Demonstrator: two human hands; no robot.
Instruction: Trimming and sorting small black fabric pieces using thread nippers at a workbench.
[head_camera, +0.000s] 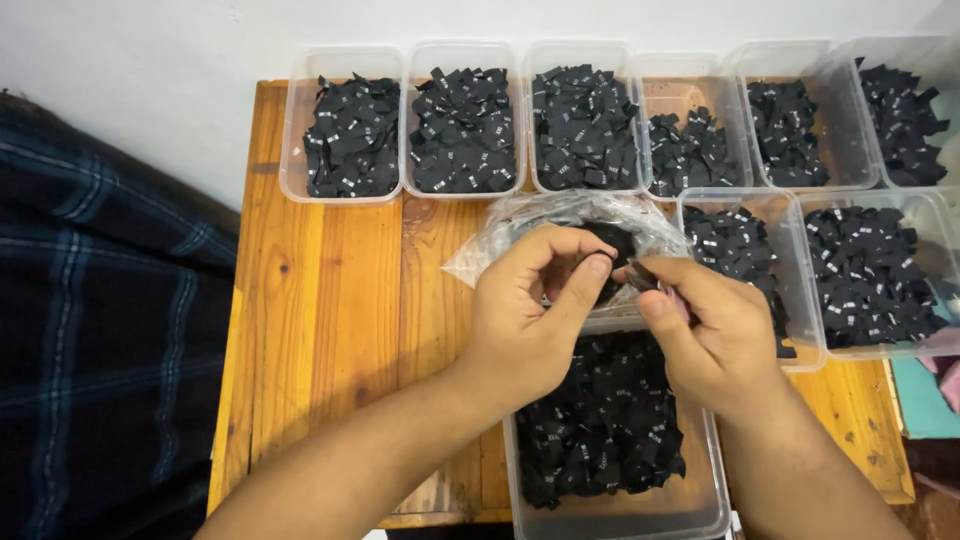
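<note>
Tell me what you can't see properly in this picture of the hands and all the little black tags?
Head view only:
- What the left hand and right hand pinch: covered by the fingers.
- Inside the clear plastic bag: crinkled plastic and the hands hide it.
- White marks on the black fabric labels: too small.
- Front clear tub: cut off by the bottom edge.
- Far-right tub: cut off by the right edge.

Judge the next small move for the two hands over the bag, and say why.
Probably draw the pinched labels clear of the bag. Both the left hand and the right hand meet at its open mouth, fingertips pinching small black labels, and the tub directly beneath already holds a heap of the same labels.
</note>
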